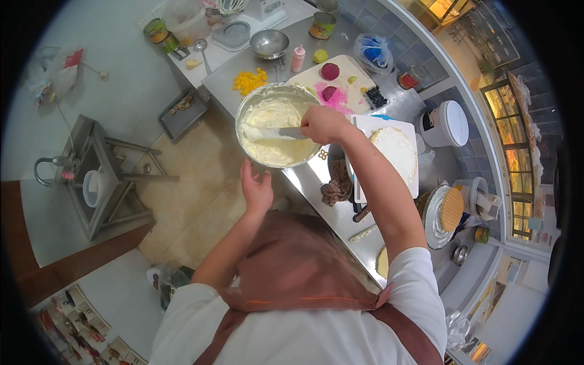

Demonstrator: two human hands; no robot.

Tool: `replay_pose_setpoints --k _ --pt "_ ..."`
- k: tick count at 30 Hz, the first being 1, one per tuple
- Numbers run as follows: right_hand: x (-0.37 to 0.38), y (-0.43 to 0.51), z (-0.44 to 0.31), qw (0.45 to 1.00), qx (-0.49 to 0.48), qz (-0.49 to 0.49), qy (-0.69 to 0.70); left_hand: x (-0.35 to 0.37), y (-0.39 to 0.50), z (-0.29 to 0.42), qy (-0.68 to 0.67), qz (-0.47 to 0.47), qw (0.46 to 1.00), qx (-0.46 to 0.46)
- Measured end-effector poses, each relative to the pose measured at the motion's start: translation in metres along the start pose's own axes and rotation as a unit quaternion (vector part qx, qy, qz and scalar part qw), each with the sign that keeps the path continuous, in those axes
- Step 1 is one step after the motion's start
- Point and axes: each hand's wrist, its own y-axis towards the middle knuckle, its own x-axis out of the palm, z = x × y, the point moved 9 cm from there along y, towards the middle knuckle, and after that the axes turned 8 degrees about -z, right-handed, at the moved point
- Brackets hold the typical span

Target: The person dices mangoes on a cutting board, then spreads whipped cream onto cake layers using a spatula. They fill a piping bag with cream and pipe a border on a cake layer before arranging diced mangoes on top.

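Note:
My right hand (pixel 325 124) grips an offset or flat spatula (pixel 288 132) over a large metal bowl (pixel 239 137). The broad blade carries pale stuff and lies against the whipped cream (pixel 273 112) inside. Just below the bowl's near rim is my left hand (pixel 257 188), its fingers apart and holding nothing. A fingertip comes up to the rim; whether it touches, I cannot tell. Right of the bowl, under my right forearm, a round cake layer topped with white cream (pixel 396 149) rests on a white board (pixel 361 185).
Diced yellow fruit (pixel 249 81), a pink squeeze bottle (pixel 298 58) and a steel bowl (pixel 269 44) lie beyond. A cutting board (pixel 356 68) bears cut pink fruit (pixel 330 71) and blueberries (pixel 376 97). A brown cloth (pixel 338 182) lies nearer me; a white bucket (pixel 445 123) stands right.

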Motion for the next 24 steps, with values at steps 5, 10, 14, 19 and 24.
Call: replay_pose_setpoints --k 5,10,14,19,24 --pt "0.02 0.008 -0.016 0.996 0.034 0.005 -0.081 0.0 0.002 0.006 0.02 -0.008 1.0 -0.003" --pt "0.03 0.007 0.005 0.986 0.032 -0.06 0.151 0.001 0.0 0.006 0.014 -0.01 1.0 0.01" --pt "0.012 -0.052 0.027 0.941 0.012 0.058 0.334 0.004 0.0 -0.02 -0.042 -0.025 0.999 0.01" --pt "0.049 -0.194 0.053 0.791 -0.071 0.229 0.562 0.012 -0.011 -0.067 0.006 -0.088 0.996 -0.016" --pt "0.174 -0.38 0.081 0.673 0.005 0.395 0.626 0.047 -0.068 -0.084 0.063 -0.234 0.969 -0.047"
